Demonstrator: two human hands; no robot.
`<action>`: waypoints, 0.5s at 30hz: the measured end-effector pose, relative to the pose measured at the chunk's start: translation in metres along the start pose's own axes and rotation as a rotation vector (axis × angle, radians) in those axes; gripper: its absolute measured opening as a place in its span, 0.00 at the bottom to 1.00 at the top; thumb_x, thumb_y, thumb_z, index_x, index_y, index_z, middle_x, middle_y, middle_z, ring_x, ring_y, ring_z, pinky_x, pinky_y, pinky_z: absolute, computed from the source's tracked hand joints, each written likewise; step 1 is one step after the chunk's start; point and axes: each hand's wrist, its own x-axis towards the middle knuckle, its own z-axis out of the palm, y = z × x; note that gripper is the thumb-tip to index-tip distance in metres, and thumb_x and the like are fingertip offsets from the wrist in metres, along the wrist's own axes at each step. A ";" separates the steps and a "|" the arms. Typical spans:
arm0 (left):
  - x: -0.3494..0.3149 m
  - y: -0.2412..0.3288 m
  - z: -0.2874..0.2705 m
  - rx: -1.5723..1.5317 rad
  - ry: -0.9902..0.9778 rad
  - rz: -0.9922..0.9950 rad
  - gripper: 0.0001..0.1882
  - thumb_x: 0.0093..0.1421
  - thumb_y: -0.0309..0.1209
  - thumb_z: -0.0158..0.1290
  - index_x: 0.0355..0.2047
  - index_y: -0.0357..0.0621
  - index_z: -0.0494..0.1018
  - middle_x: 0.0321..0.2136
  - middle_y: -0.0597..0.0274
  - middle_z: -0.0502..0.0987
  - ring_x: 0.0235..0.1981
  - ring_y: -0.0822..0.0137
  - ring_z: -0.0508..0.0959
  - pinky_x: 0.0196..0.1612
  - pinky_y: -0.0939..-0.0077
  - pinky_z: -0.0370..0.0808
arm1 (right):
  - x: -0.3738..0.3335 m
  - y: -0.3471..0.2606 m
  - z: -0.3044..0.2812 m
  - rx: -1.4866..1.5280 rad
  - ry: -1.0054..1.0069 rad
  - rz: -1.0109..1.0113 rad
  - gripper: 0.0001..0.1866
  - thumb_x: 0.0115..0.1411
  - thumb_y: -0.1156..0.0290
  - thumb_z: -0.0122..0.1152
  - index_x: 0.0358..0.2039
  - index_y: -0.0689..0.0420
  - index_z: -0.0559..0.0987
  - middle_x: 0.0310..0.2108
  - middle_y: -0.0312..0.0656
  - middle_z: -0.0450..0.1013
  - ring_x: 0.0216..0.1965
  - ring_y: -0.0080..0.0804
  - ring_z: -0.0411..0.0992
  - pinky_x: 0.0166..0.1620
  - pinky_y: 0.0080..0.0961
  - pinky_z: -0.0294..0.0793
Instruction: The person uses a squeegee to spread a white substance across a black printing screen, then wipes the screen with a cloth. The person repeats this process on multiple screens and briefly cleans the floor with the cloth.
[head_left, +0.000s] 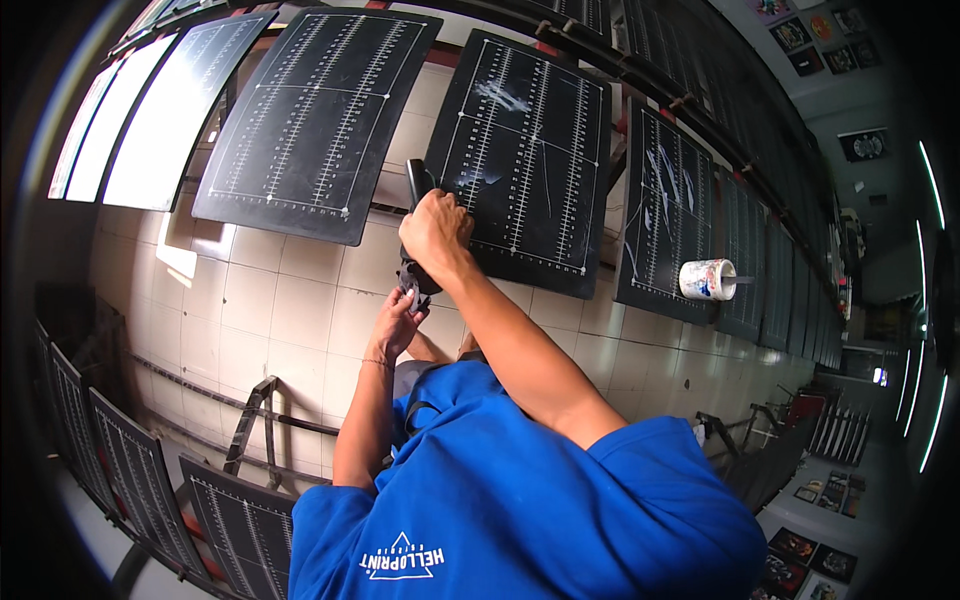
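Note:
My right hand (440,235) is closed around a long black bar-like tool (416,178), beside the left edge of a black platen board (540,150). The tool's rounded upper end sticks out above my fist, and its exact kind is not clear. Just below, my left hand (398,325) pinches a crumpled dark grey piece (414,284) at the tool's lower end. I cannot tell whether this piece is a cloth or part of the tool. White ruler marks and a border cover the board, along with a pale whitish smear.
More marked black boards stand in a row, one (310,110) at the left and one (665,210) with pale streaks at the right. A paint-stained white tub (705,280) sits on the right board. Behind me runs a metal rail frame (255,425). The floor (330,290) is tiled.

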 end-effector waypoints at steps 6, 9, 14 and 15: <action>0.001 0.009 0.001 -0.092 -0.014 0.093 0.14 0.63 0.27 0.54 0.48 0.48 0.67 0.38 0.67 0.76 0.38 0.70 0.77 0.44 0.71 0.76 | 0.025 0.037 -0.046 0.218 -0.140 0.191 0.23 0.47 0.59 0.60 0.36 0.68 0.80 0.38 0.60 0.78 0.41 0.55 0.78 0.47 0.42 0.77; 0.001 0.006 0.001 -0.127 -0.030 0.079 0.15 0.63 0.26 0.54 0.49 0.47 0.67 0.40 0.67 0.75 0.39 0.70 0.77 0.45 0.70 0.76 | 0.039 0.074 -0.048 0.105 0.020 0.064 0.24 0.46 0.60 0.59 0.38 0.66 0.80 0.39 0.60 0.78 0.44 0.57 0.76 0.49 0.42 0.75; 0.003 0.000 0.005 -0.119 -0.055 0.040 0.16 0.63 0.26 0.54 0.50 0.47 0.65 0.44 0.67 0.74 0.40 0.71 0.76 0.46 0.71 0.75 | 0.041 0.090 -0.053 -0.144 0.110 -0.249 0.17 0.49 0.69 0.61 0.42 0.53 0.81 0.40 0.45 0.78 0.44 0.47 0.76 0.47 0.42 0.75; 0.004 -0.001 0.009 -0.111 -0.059 0.028 0.16 0.63 0.27 0.54 0.50 0.47 0.65 0.43 0.67 0.74 0.39 0.71 0.76 0.46 0.71 0.75 | 0.042 0.095 -0.048 -0.163 0.162 -0.342 0.16 0.50 0.72 0.62 0.42 0.54 0.80 0.41 0.44 0.78 0.45 0.45 0.76 0.48 0.42 0.74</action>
